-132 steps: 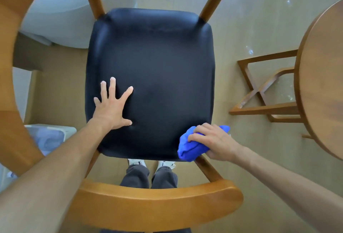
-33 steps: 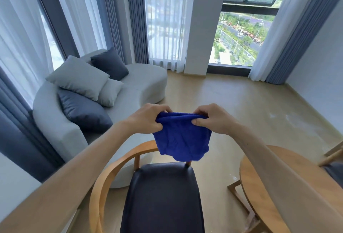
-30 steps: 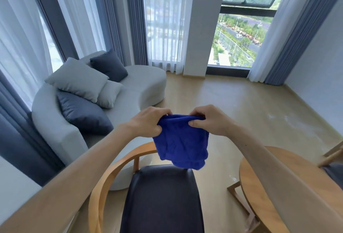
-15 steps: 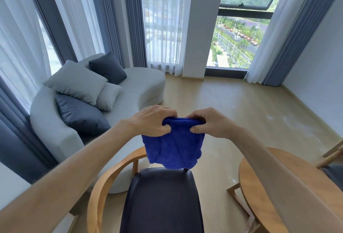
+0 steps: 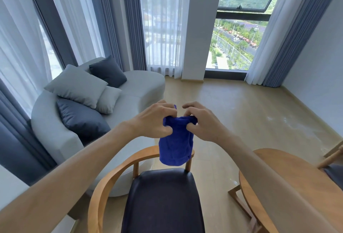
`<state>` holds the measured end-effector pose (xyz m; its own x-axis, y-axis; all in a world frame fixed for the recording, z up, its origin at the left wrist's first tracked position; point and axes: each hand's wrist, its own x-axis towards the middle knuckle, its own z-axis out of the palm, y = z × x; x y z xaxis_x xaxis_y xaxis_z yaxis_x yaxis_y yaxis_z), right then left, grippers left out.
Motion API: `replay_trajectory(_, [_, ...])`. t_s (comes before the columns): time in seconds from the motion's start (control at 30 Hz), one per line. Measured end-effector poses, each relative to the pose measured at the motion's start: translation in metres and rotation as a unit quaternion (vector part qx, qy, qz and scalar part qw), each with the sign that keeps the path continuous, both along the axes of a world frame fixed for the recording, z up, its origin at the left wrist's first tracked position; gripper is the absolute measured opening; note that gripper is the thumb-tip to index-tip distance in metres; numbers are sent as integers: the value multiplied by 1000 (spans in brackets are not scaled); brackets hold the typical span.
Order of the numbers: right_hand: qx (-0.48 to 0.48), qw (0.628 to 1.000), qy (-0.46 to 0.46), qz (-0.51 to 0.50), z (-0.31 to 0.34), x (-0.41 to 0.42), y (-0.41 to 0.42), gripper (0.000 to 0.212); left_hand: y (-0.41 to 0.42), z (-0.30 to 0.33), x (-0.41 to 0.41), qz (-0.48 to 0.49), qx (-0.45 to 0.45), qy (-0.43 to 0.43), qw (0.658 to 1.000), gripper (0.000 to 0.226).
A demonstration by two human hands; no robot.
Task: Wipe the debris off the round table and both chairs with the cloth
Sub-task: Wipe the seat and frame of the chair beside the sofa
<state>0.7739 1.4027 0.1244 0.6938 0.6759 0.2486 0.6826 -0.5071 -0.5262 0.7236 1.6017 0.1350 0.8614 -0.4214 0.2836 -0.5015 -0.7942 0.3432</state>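
Note:
A blue cloth hangs in the air in front of me, bunched at its top edge. My left hand pinches that edge on the left and my right hand pinches it on the right, the two hands close together. Below the cloth stands a wooden chair with a curved back and a dark padded seat. The round wooden table sits at the lower right, partly behind my right forearm. A second chair shows only at the far right edge.
A curved grey sofa with grey and dark cushions stands to the left behind the chair. Tall windows with curtains line the far wall. Light wooden floor stretches ahead, with pale specks of debris near the right wall.
I have gone from wiping the chair seat to standing with the cloth lifted in both hands. Over the last second my hands drew closer, gathering the cloth's top edge.

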Motion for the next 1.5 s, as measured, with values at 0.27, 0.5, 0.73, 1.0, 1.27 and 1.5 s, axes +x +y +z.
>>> replay_trajectory(0.27, [94, 985, 124, 75, 4, -10, 4, 31, -13, 11, -12, -19, -147, 37, 988, 8])
replay_trajectory(0.5, [133, 988, 67, 33, 1, -16, 7, 25, -6, 16, -19, 69, -226, 76, 969, 51])
replay_trajectory(0.73, [294, 940, 175, 4, -3, -27, 12, 31, -5, 12, -21, 111, -270, 139, 946, 40])
replay_trajectory(1.0, [245, 911, 332, 18, -36, -44, 14, 84, -3, 22, -24, 133, -405, 119, 897, 31])
replay_trajectory(1.27, [153, 960, 225, -65, -86, -69, 17, 40, 21, -40, -35, 130, -427, 258, 857, 36])
replay_trajectory(1.5, [78, 929, 355, -74, -196, -100, 21, 53, 39, -171, -53, 166, -409, 404, 801, 37])
